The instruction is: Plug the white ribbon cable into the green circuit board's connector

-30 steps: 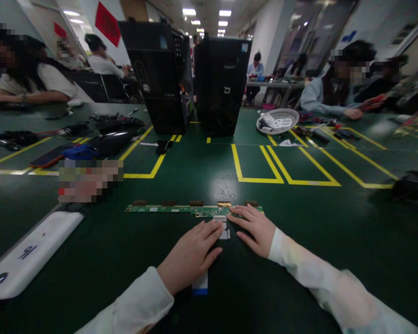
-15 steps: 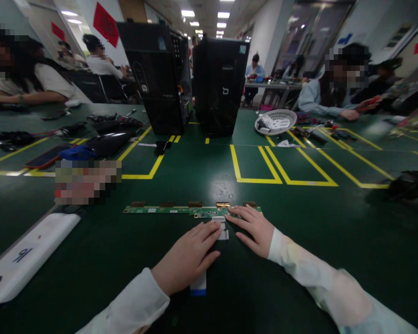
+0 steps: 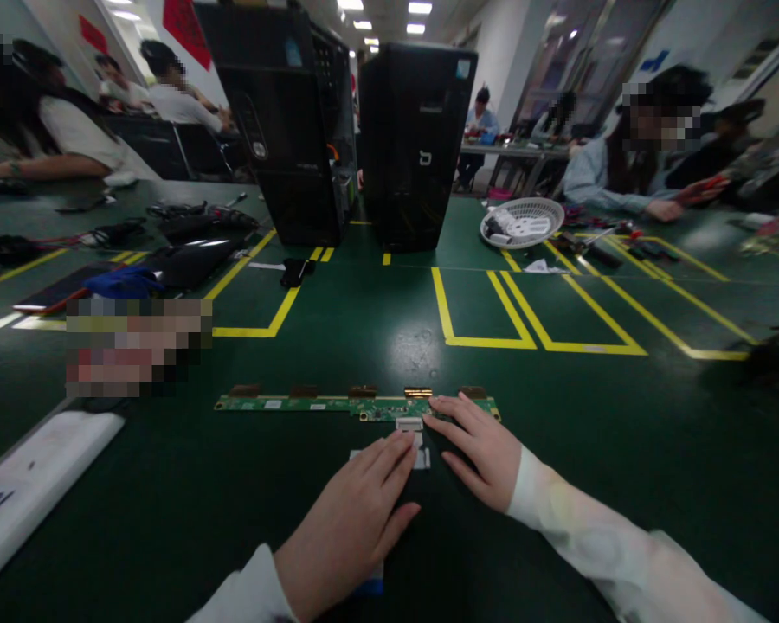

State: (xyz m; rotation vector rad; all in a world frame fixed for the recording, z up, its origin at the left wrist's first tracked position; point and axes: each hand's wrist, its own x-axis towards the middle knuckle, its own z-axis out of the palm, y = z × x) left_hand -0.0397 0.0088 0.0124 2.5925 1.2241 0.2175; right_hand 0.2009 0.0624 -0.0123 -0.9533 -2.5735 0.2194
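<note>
On the green table (image 3: pixel 590 415), toward its near edge, a long circuit board (image 3: pixel 380 408) lies crosswise, the right hand (image 3: pixel 484 452) spread at its right part and the left hand (image 3: pixel 347 519), fingers together, thumb apart, palm-down over a white ribbon cable (image 3: pixel 421 459).

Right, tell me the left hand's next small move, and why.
Probably ease the white ribbon cable toward the connector, if not fully seated, which isn't clear: the left hand lies on the cable just short of the connector, and the right hand lies over the circuit board, placed to steady it.
</note>
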